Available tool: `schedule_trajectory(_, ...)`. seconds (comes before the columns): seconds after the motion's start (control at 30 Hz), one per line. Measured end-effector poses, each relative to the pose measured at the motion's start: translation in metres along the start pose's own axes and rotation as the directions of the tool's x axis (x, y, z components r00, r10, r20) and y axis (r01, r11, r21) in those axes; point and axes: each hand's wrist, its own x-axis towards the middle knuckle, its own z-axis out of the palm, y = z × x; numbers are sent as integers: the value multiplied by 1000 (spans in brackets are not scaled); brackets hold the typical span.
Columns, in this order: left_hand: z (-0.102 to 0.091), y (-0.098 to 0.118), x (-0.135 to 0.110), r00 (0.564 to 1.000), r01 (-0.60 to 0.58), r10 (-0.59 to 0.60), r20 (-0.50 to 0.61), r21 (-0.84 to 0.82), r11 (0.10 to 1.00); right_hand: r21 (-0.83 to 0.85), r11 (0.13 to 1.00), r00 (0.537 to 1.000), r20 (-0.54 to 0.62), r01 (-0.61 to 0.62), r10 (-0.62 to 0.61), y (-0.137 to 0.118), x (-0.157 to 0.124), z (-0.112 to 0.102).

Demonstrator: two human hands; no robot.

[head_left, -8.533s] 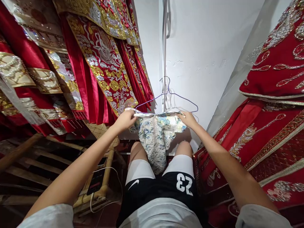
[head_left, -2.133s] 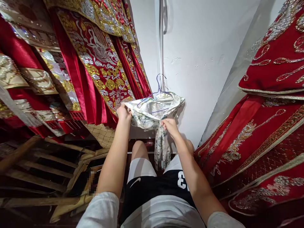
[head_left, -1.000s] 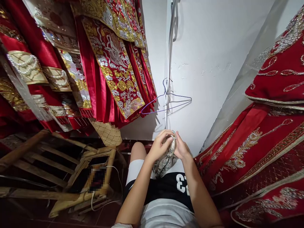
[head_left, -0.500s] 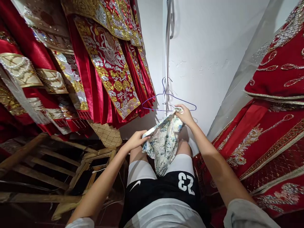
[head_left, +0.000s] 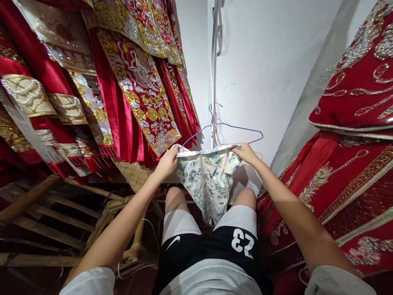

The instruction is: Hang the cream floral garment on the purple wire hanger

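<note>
A white garment with a blue and green floral print (head_left: pixel 205 176) hangs by its top edge between my hands, in front of my knees. My left hand (head_left: pixel 168 161) is closed on its left top corner, right at the left end of a purple wire hanger (head_left: pixel 235 126). My right hand (head_left: pixel 245 153) pinches the right top corner. The hanger's right end sticks out past that hand, and its lower bar is mostly hidden behind the cloth. Whether the garment is shorts or a skirt, I cannot tell. The hanger's hook is near the vertical metal pole.
Red gowns with gold and silver embroidery (head_left: pixel 147 94) hang on the left. More beaded red dresses (head_left: pixel 346 164) crowd the right side. A wooden chair (head_left: pixel 58 221) stands at lower left with a pale cable by it. A metal pole (head_left: pixel 214 61) runs up the white wall (head_left: pixel 270 53).
Both hands have moved the garment forward, up to the hanger, and its top edge is now stretched nearly level. My left hand has risen to the hanger's left end.
</note>
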Motion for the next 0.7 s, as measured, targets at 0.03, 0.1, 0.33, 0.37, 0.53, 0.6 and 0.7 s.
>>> schedule_trajectory(0.03,-1,1,10,997,-12,6,-75,-82,997,18,1000,1000,-10,-10,10,-3,-1,-1)
schedule_trajectory(0.1,-4,6,31,987,-37,-10,-161,-286,958,49,999,1000,-10,-20,20,-9,-4,1)
schedule_trajectory(0.33,-18,20,71,996,79,-35,86,-594,801,66,989,983,-134,135,-125,-13,-17,5)
schedule_trajectory(0.37,-20,20,71,993,94,-31,112,-615,783,46,990,964,-238,133,-118,-9,-16,-1)
schedule_trajectory(0.53,-28,22,71,972,225,-102,210,-728,648,-100,995,878,-475,9,-56,22,10,-41)
schedule_trajectory(0.6,-28,24,74,954,300,-166,251,-756,582,-175,984,891,-451,-45,-39,31,21,-54)
schedule_trajectory(0.7,-24,24,77,933,354,-225,281,-825,439,-202,977,939,-344,-70,-3,37,26,-66)
